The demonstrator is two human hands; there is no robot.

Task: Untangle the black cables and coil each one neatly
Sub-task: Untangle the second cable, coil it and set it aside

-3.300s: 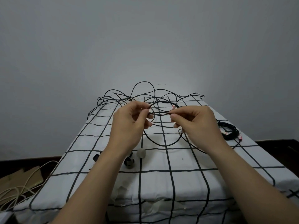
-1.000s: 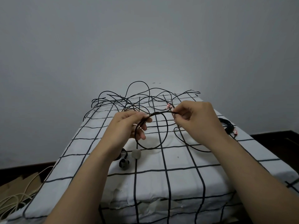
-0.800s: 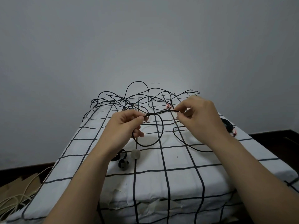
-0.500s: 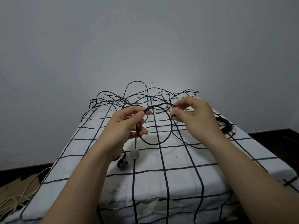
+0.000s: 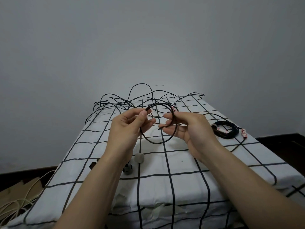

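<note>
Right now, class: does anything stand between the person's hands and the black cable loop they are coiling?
Nothing visible does. The left hand pinches the cable loop at its top-left, the right hand grips its right side. The tangled cables lie farther back on the table.

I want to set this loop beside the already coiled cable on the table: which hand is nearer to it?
Right. The right hand is just left of the coiled cable; the left hand is farther left, beyond the held loop.
</note>
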